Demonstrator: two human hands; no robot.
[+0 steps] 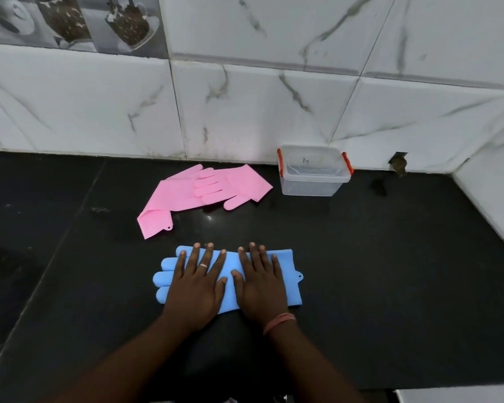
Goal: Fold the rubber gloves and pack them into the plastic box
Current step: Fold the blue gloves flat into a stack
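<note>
Both hands, left hand [197, 283] and right hand [259, 282], lie flat with straight fingers on the blue glove [230, 264], low in the middle. The grip holds nothing. Rubber is springy, so a fold may pop open. The pink gloves [200, 190] wait near the plastic box [313, 173], upper right.

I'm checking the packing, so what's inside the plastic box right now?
The plastic box looks empty: through its open top and clear walls only its own bottom and a faint mark on the far wall show. No glove is inside; its lid is not in view.
</note>
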